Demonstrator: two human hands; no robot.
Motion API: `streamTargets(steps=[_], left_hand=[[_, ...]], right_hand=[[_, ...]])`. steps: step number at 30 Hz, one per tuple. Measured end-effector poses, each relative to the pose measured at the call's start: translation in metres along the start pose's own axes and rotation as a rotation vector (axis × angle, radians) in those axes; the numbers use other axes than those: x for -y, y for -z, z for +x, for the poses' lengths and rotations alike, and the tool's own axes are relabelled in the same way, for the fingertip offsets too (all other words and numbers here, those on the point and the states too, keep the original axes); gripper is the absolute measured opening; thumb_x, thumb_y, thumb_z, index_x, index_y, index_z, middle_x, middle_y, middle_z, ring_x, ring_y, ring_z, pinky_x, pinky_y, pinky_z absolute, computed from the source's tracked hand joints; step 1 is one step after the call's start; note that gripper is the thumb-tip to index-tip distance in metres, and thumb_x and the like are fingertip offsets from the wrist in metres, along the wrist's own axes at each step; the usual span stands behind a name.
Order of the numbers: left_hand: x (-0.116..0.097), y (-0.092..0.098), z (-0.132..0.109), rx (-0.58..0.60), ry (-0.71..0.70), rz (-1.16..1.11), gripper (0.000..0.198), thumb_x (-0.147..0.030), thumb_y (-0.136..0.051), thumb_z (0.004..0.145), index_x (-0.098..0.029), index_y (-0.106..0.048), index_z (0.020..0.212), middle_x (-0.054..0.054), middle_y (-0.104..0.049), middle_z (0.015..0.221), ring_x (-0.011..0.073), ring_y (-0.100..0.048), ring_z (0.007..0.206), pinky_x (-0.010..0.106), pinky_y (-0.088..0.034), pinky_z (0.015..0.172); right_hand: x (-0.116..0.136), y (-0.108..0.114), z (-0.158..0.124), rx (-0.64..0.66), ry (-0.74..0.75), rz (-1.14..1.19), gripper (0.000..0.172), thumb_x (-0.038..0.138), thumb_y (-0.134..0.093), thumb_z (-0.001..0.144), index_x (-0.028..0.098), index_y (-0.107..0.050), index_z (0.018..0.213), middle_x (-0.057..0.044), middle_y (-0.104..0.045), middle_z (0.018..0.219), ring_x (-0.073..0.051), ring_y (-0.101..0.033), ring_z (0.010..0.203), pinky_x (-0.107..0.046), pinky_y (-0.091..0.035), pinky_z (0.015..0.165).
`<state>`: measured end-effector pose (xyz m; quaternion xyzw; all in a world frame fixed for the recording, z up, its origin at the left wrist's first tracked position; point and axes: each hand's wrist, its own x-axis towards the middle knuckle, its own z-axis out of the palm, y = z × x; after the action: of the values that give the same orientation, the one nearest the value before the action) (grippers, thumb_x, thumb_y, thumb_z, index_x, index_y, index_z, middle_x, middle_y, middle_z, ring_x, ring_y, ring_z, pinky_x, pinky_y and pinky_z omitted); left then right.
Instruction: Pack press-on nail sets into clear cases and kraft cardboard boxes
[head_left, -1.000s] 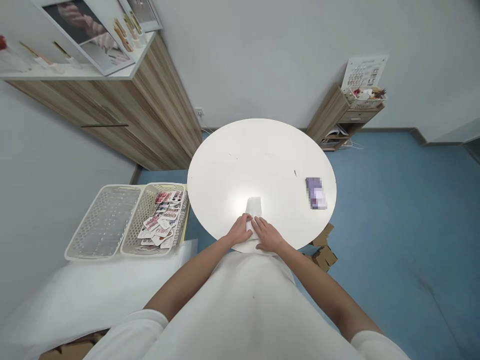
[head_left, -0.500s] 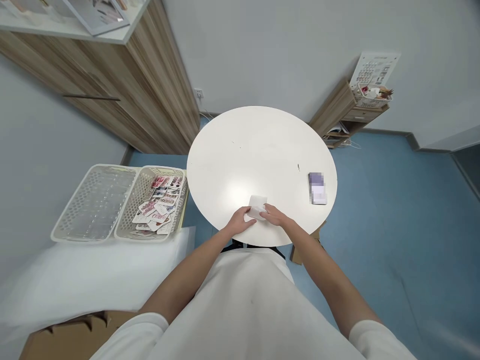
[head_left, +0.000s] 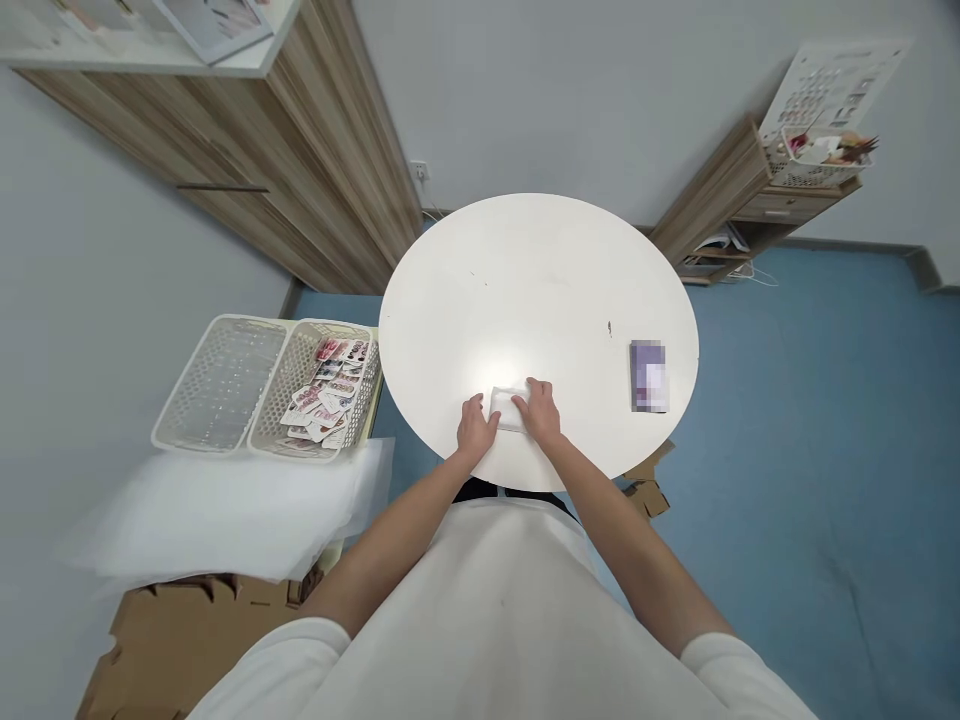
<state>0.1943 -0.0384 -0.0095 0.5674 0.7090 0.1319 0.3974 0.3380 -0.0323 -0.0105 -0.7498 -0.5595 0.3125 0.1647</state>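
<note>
A small, flat, whitish rectangular packet (head_left: 510,410) lies near the front edge of the round white table (head_left: 540,260). My left hand (head_left: 476,430) rests at its left side, fingers stretched forward on the tabletop and the thumb by the packet's edge. On the other side, my right hand (head_left: 541,410) grips the packet's right end, with the thumb over its top and the fingers at the far right corner. What the packet is made of or holds I cannot make out. Farther right on the table lies a purple-and-white item (head_left: 649,375), blurred out.
To the left stand two white plastic baskets; one basket (head_left: 259,430) holds many printed cards (head_left: 326,405), the other basket (head_left: 217,400) clear sheets or sleeves. White sheeting (head_left: 255,510) and cardboard (head_left: 202,640) lie nearer me. A wooden cabinet (head_left: 330,150) and a small shelf (head_left: 720,190) stand behind.
The packet now lies flatter and squarer on the table. My left hand has shifted off it to its left side; my right fingers have moved to the far right corner. The view has shifted slightly.
</note>
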Motion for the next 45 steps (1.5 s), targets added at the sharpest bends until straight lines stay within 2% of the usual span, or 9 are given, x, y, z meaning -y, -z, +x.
streamTargets(steps=[4,9,15,18,22,26,36,40,45], left_hand=[[-0.001,0.003,-0.003,-0.02,0.032,-0.087,0.044,-0.035,-0.047,0.079,-0.014,-0.04,0.118,0.013,-0.047,0.112,0.0166,-0.055,0.081,0.032,-0.042,0.078],[0.009,0.006,-0.017,-0.019,0.03,-0.13,0.044,-0.036,-0.047,0.079,-0.014,-0.044,0.116,0.013,-0.048,0.112,0.017,-0.054,0.086,0.032,-0.043,0.078],[0.01,0.0,-0.024,0.045,-0.033,-0.135,0.049,-0.039,-0.046,0.079,-0.018,-0.04,0.123,0.012,-0.045,0.116,0.0185,-0.052,0.095,0.032,-0.043,0.08],[0.009,-0.003,-0.023,0.066,-0.082,-0.098,0.048,-0.036,-0.046,0.079,-0.018,-0.041,0.123,0.012,-0.046,0.115,0.0197,-0.05,0.099,0.033,-0.042,0.083],[0.013,0.001,-0.017,0.074,-0.145,-0.112,0.047,-0.034,-0.046,0.079,-0.016,-0.041,0.122,0.011,-0.049,0.112,0.0203,-0.049,0.101,0.034,-0.041,0.086],[0.028,0.025,-0.001,0.022,-0.119,-0.155,0.047,-0.035,-0.046,0.079,-0.017,-0.041,0.123,0.011,-0.049,0.113,0.0214,-0.048,0.105,0.035,-0.041,0.086],[0.081,0.117,0.068,-0.222,-0.112,-0.113,0.041,-0.022,-0.044,0.078,-0.017,-0.042,0.119,0.011,-0.047,0.12,0.0231,-0.04,0.115,0.041,-0.032,0.098],[0.087,0.132,0.09,-0.249,-0.134,-0.108,0.044,-0.022,-0.044,0.078,-0.018,-0.038,0.122,0.011,-0.044,0.124,0.0243,-0.037,0.118,0.043,-0.031,0.099],[0.088,0.133,0.099,-0.258,-0.165,-0.11,0.048,-0.021,-0.044,0.078,-0.016,-0.034,0.125,0.012,-0.043,0.126,0.0249,-0.036,0.119,0.044,-0.031,0.099]], right_hand=[[-0.018,0.005,-0.029,-0.053,0.067,0.153,0.047,0.039,-0.035,0.083,0.022,-0.03,0.127,-0.01,-0.036,0.12,-0.022,-0.041,0.111,-0.036,-0.041,0.085],[-0.042,0.01,-0.061,0.045,0.048,0.315,0.051,0.041,-0.045,0.078,0.022,-0.036,0.124,-0.009,-0.039,0.12,-0.022,-0.041,0.112,-0.038,-0.037,0.092],[-0.026,0.003,-0.064,0.194,0.003,0.484,0.05,0.045,-0.054,0.069,0.025,-0.047,0.114,-0.007,-0.038,0.124,-0.022,-0.039,0.115,-0.036,-0.043,0.085],[-0.017,-0.003,-0.057,0.188,-0.036,0.534,0.047,0.044,-0.053,0.069,0.024,-0.048,0.112,-0.007,-0.042,0.121,-0.021,-0.044,0.109,-0.034,-0.046,0.081],[-0.008,-0.012,-0.047,0.125,-0.058,0.496,0.042,0.035,-0.05,0.071,0.021,-0.048,0.11,-0.007,-0.048,0.116,-0.02,-0.046,0.106,-0.035,-0.043,0.086],[0.019,-0.031,-0.033,0.168,-0.054,0.447,0.044,0.03,-0.047,0.072,0.021,-0.045,0.115,-0.006,-0.046,0.122,-0.02,-0.047,0.108,-0.035,-0.04,0.091],[0.141,-0.096,0.03,0.226,0.205,0.204,0.052,0.027,-0.044,0.075,0.018,-0.038,0.126,-0.008,-0.041,0.13,-0.025,-0.031,0.124,-0.044,-0.029,0.099],[0.164,-0.108,0.049,0.214,0.241,0.138,0.054,0.027,-0.044,0.076,0.016,-0.034,0.128,-0.01,-0.04,0.131,-0.026,-0.026,0.127,-0.045,-0.027,0.1],[0.167,-0.111,0.056,0.208,0.266,0.082,0.058,0.027,-0.047,0.075,0.015,-0.032,0.13,-0.011,-0.037,0.133,-0.026,-0.024,0.128,-0.045,-0.027,0.1]])
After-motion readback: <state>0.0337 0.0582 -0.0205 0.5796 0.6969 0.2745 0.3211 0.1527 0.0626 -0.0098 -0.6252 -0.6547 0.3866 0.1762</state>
